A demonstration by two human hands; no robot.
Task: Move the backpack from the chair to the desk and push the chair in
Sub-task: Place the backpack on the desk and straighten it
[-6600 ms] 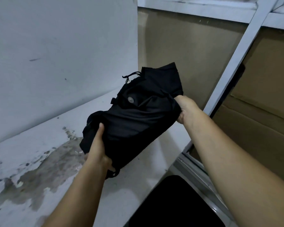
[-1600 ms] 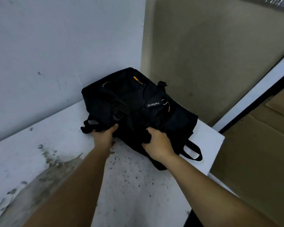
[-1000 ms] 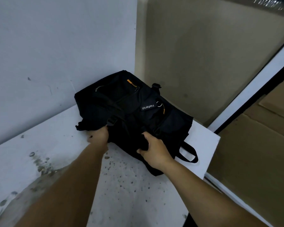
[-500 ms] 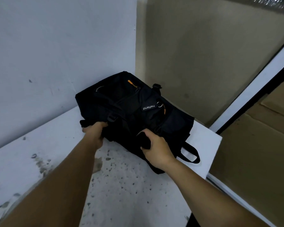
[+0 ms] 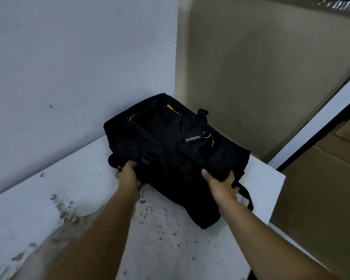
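Note:
A black backpack (image 5: 170,142) with orange zip pulls and a white label lies flat in the far corner of the white desk (image 5: 73,178), against the wall. My left hand (image 5: 128,176) grips its near left edge by a strap. My right hand (image 5: 220,182) holds the near right part of the bag, fingers curled into the fabric. One strap loop (image 5: 247,197) trails off toward the desk's right edge. The chair is out of view.
The desk top is stained and speckled with a worn grey patch (image 5: 55,229) at the near left. A white wall (image 5: 79,67) runs along the back left. Brown cardboard panels (image 5: 261,77) stand behind and to the right, beyond the desk's right edge (image 5: 275,199).
The backpack came from mid-air down onto the desk corner. In the last half second my right hand slid rightward along the bag's near edge; my left hand stayed on the left strap.

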